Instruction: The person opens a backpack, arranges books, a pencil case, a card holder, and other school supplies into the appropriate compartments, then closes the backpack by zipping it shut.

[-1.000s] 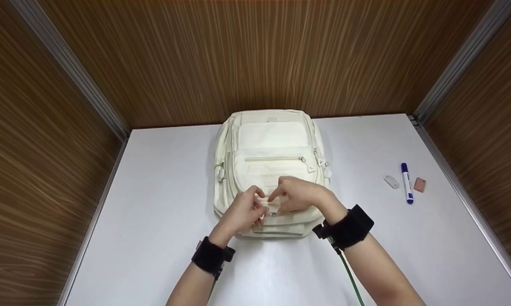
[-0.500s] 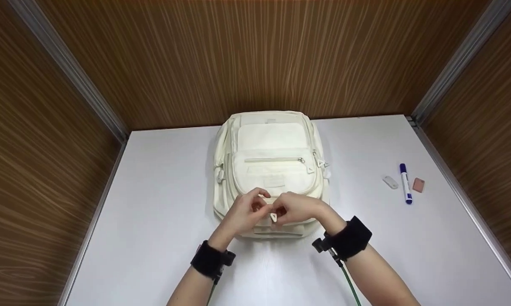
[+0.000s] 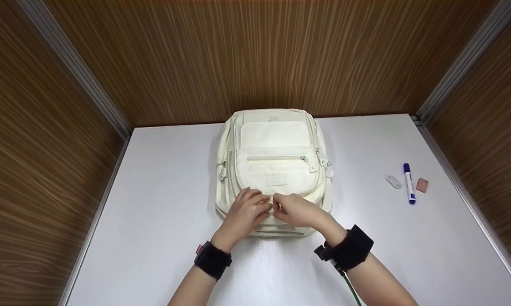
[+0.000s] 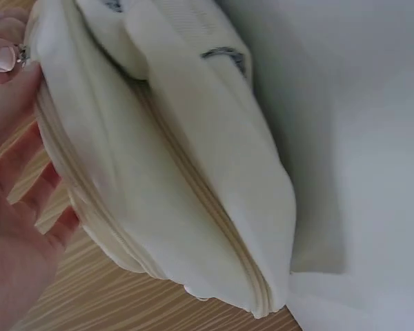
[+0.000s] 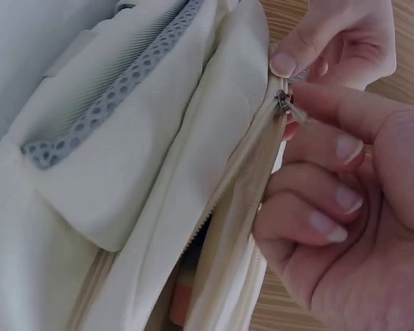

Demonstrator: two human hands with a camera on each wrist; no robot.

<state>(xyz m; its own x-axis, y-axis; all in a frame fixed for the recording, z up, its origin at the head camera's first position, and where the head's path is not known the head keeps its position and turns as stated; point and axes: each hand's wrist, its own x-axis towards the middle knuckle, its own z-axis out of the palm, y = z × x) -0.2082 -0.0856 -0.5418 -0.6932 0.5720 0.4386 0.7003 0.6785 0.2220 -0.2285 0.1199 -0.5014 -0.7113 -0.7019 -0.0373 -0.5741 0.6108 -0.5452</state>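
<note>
No brand name or readable writing can be made out on anything in view; a small blank patch is sewn to the front pocket of the backpack [image 3: 274, 170]. The left hand [image 3: 245, 211] is laid on the near left part of the bag, its fingers curled and its fingertips pinched on the fabric just beside the zipper pull [image 5: 285, 103]; the backpack itself is seen flat on its back in the middle of the white table [image 3: 162, 178], cream all over, with a horizontal pocket zip across the front and grey mesh padding shown in the right wrist view; its long axis is run away from the person, one end close to the wooden back wall and the other end under the hands. The right hand [image 3: 296, 210] is closed, the small metal zipper pull being pinched between thumb and forefinger; the zip below it is parted, and something orange is glimpsed inside. Well apart at the far right, a white eraser [image 3: 393, 182], a blue marker [image 3: 409, 183] and a pink eraser [image 3: 421, 185] are laid side by side.
</note>
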